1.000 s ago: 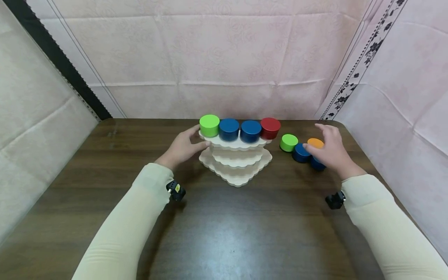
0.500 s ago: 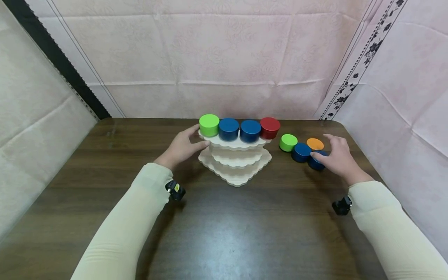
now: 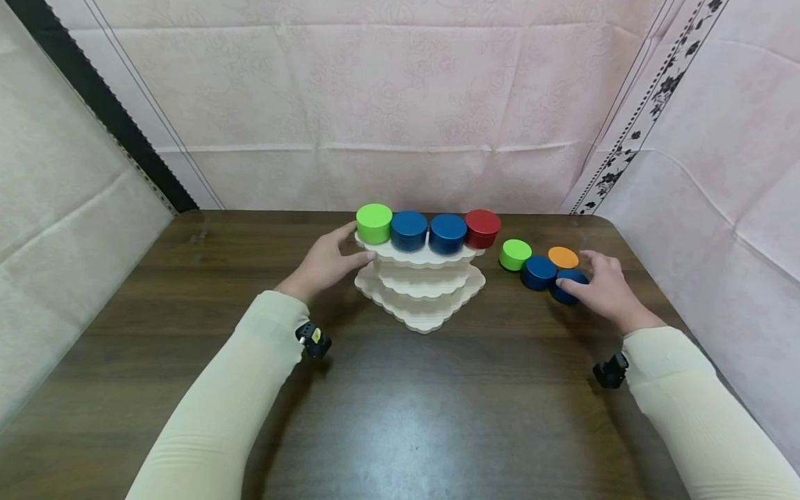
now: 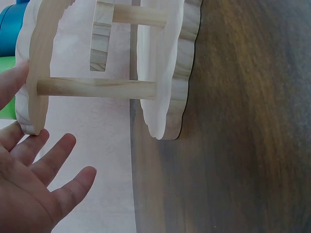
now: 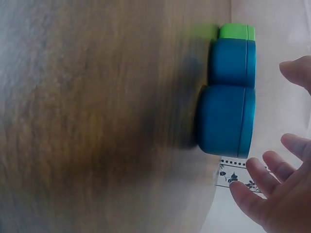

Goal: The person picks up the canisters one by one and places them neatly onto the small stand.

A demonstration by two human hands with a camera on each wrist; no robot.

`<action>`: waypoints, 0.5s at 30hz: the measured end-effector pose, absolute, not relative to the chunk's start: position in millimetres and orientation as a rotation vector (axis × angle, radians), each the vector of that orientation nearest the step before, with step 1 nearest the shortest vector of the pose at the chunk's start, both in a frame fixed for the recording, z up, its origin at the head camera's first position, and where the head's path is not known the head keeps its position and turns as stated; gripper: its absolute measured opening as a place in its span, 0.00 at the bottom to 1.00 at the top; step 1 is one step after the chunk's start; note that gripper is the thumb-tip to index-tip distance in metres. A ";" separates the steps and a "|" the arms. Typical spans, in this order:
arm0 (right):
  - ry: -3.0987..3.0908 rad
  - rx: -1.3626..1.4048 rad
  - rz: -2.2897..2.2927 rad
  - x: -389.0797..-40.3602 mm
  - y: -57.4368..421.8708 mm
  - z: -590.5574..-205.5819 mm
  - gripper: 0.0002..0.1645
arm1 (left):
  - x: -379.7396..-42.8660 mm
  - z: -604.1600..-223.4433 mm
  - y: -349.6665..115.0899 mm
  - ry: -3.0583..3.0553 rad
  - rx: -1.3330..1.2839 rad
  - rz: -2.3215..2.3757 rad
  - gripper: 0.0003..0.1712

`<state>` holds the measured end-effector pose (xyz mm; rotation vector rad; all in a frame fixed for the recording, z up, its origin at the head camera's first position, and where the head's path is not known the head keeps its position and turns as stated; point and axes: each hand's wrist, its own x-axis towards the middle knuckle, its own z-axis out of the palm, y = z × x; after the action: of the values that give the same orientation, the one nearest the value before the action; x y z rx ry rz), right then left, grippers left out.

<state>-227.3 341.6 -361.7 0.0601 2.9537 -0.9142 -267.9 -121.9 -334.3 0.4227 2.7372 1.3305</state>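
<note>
A pale wooden tiered stand (image 3: 420, 316) with scalloped edges stands at the back of the table. On its top tier sit a green tin (image 3: 374, 223), two blue tins (image 3: 409, 231) and a red tin (image 3: 482, 228). My left hand (image 3: 323, 267) grips the left corner of that tier between thumb and fingers; in the left wrist view the stand's round post (image 4: 97, 88) shows beside it. To the right, my right hand (image 3: 603, 288) hovers with spread fingers over the nearest blue tin (image 5: 226, 121), thumb close to its lid and nothing in its grasp.
Beside that tin on the table stand another blue tin (image 3: 538, 273), a green tin (image 3: 515, 255) and an orange tin (image 3: 563, 257). Cloth-covered walls (image 3: 400, 104) enclose the back and both sides of the brown wooden table (image 3: 400, 417).
My right hand has shifted right and toward me, from above the orange tin to the nearest blue tin, and has sunk lower. The left hand keeps its grip on the stand.
</note>
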 end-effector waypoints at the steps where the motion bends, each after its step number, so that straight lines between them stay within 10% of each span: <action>1: 2.944 0.064 -0.924 -227.3 342.1 -362.1 0.54 | -268.1 -334.1 -121.8 2.737 0.423 1.329 0.45; 15: 2.845 0.093 -0.902 -232.1 348.7 -370.9 0.55 | -268.0 -334.1 -121.8 2.741 0.426 1.316 0.45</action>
<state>-232.1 348.7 -370.9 0.0934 2.8447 -0.9019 -268.0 -121.8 -334.1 0.4259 2.7406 1.3161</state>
